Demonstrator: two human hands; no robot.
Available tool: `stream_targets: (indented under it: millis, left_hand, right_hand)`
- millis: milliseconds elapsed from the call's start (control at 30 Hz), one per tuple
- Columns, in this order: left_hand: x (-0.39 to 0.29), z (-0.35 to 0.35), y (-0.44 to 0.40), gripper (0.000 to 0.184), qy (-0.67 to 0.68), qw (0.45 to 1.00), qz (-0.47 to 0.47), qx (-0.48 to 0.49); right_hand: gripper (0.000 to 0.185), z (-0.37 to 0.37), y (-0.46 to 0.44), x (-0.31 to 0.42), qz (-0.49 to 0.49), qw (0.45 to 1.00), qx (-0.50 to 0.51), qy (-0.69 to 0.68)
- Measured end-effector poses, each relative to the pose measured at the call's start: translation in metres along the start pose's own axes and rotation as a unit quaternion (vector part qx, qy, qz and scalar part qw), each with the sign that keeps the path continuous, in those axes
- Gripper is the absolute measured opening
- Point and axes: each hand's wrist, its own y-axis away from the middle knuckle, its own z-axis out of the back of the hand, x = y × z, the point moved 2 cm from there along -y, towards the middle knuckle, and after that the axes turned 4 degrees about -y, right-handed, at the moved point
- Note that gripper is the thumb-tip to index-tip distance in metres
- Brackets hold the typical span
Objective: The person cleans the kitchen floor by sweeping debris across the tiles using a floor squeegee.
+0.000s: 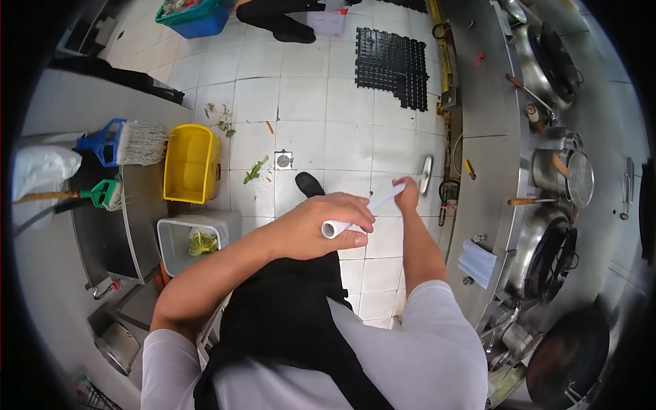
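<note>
Yellow tub (190,162), then leafy scraps (255,172) that could make the black shoe (309,184) slip. The left hand (331,210) curls its fingers round the white pole (385,197); the right hand (408,197) grips it farther along. Loose fingers could drop it.

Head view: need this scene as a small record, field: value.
left hand: closed round a white tube, near its open end
right hand: holds the same tube farther along
floor: white tiles, green scraps, black mat
left side: yellow bin; pale bin holding leafy greens
right side: steel counter, cookware beyond
other person: dark-clad leg, top of view
</note>
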Motion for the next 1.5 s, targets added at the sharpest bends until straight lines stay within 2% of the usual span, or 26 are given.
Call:
stream_targets:
  millis: [67, 167, 233, 267, 300, 333, 367, 433, 533, 600, 667, 733, 800, 833, 900, 933, 1033, 1067, 1133, 1200, 1267, 1300, 1333, 1400, 1467, 1500]
  left_hand:
    - [0.011, 0.009, -0.032, 0.022, 0.005, 1.000, -0.001, -0.012]
    - [0.014, 0.021, -0.061, 0.018, -0.020, 0.998, -0.013, -0.062]
    - [0.005, 0.035, -0.065, 0.012, -0.039, 0.993, -0.007, -0.108]
    - [-0.010, 0.044, -0.062, 0.012, -0.039, 0.993, -0.007, -0.109]
    - [-0.035, 0.055, -0.055, 0.010, -0.074, 0.989, 0.004, -0.130]
    - [-0.060, 0.064, -0.049, 0.009, -0.108, 0.982, 0.015, -0.152]
    - [-0.084, 0.070, -0.043, 0.009, -0.101, 0.980, -0.007, -0.172]
    - [-0.132, 0.076, -0.032, 0.013, -0.091, 0.970, -0.038, -0.222]
    - [-0.181, 0.078, -0.008, 0.021, -0.087, 0.953, -0.064, -0.282]
    - [-0.201, 0.076, 0.010, 0.026, -0.083, 0.943, -0.081, -0.311]
    - [-0.219, 0.074, 0.030, 0.032, -0.083, 0.923, -0.114, -0.357]
    - [-0.232, 0.082, 0.046, 0.032, -0.075, 0.919, -0.146, -0.357]
    - [-0.236, 0.087, 0.056, 0.034, -0.089, 0.936, -0.170, -0.296]
    - [-0.219, 0.070, 0.054, 0.033, -0.093, 0.883, -0.184, -0.422]
    - [-0.200, 0.079, 0.048, 0.024, -0.138, 0.914, -0.044, -0.378]
    - [-0.173, 0.084, 0.048, 0.017, -0.160, 0.922, -0.033, -0.350]
    - [-0.112, 0.083, 0.029, 0.012, -0.123, 0.912, 0.012, -0.390]
    - [-0.110, 0.083, 0.034, 0.012, -0.122, 0.909, 0.016, -0.399]
    - [-0.111, 0.082, 0.042, 0.012, -0.132, 0.895, 0.030, -0.425]
    - [-0.136, 0.082, 0.061, 0.015, -0.152, 0.873, -0.006, -0.464]
    - [-0.164, 0.081, 0.075, 0.019, -0.143, 0.859, -0.033, -0.491]
    - [-0.177, 0.080, 0.075, 0.021, -0.145, 0.849, -0.062, -0.504]
    - [-0.185, 0.079, 0.075, 0.021, -0.146, 0.851, -0.062, -0.501]
    - [-0.201, 0.072, 0.079, 0.024, -0.137, 0.876, -0.112, -0.449]
    - [-0.214, 0.070, 0.082, 0.038, -0.123, 0.900, -0.162, -0.386]
    - [-0.220, 0.075, 0.086, 0.030, -0.116, 0.923, -0.194, -0.311]
  right_hand:
    - [0.024, 0.001, -0.060, 0.001, -0.053, 0.998, 0.037, -0.019]
    - [0.018, -0.014, -0.133, 0.010, -0.030, 0.998, 0.049, 0.003]
    - [0.014, -0.029, -0.163, 0.028, 0.103, 0.992, 0.055, -0.056]
    - [0.010, -0.031, -0.170, 0.054, 0.124, 0.988, 0.087, -0.038]
    - [0.022, -0.043, -0.169, 0.070, 0.057, 0.986, 0.150, -0.055]
    - [0.008, -0.048, -0.159, 0.101, 0.039, 0.986, 0.151, -0.057]
    - [0.010, -0.064, -0.148, 0.118, 0.098, 0.978, 0.150, -0.104]
    - [0.019, -0.057, -0.120, 0.197, 0.099, 0.958, 0.238, -0.124]
    - [0.028, -0.060, -0.075, 0.286, 0.117, 0.932, 0.299, -0.167]
    - [0.032, -0.059, -0.059, 0.328, 0.159, 0.906, 0.372, -0.129]
    - [0.027, -0.045, -0.055, 0.362, 0.221, 0.869, 0.438, -0.070]
    - [0.027, -0.028, -0.055, 0.382, 0.237, 0.871, 0.426, -0.067]
    - [0.028, -0.024, -0.072, 0.379, 0.253, 0.882, 0.390, -0.078]
    - [0.029, -0.029, -0.088, 0.370, 0.266, 0.885, 0.371, -0.090]
    - [0.031, -0.043, -0.132, 0.351, 0.239, 0.910, 0.334, -0.058]
    - [0.029, -0.057, -0.154, 0.336, 0.246, 0.915, 0.321, -0.024]
    - [0.024, -0.092, -0.195, 0.307, 0.251, 0.919, 0.303, 0.010]
    - [0.023, -0.105, -0.197, 0.301, 0.257, 0.920, 0.297, 0.006]
    - [0.020, -0.135, -0.178, 0.306, 0.327, 0.893, 0.308, -0.021]
    - [0.020, -0.155, -0.135, 0.326, 0.336, 0.876, 0.336, -0.083]
    - [0.025, -0.142, -0.085, 0.374, 0.280, 0.874, 0.389, -0.086]
    - [0.015, -0.130, -0.066, 0.395, 0.279, 0.861, 0.416, -0.087]
    - [0.017, -0.127, -0.053, 0.407, 0.298, 0.848, 0.432, -0.072]
    - [0.022, -0.105, -0.038, 0.425, 0.296, 0.831, 0.466, -0.063]
    - [0.025, -0.076, -0.031, 0.425, 0.292, 0.837, 0.458, -0.071]
    - [0.027, -0.062, -0.030, 0.417, 0.288, 0.844, 0.446, -0.078]
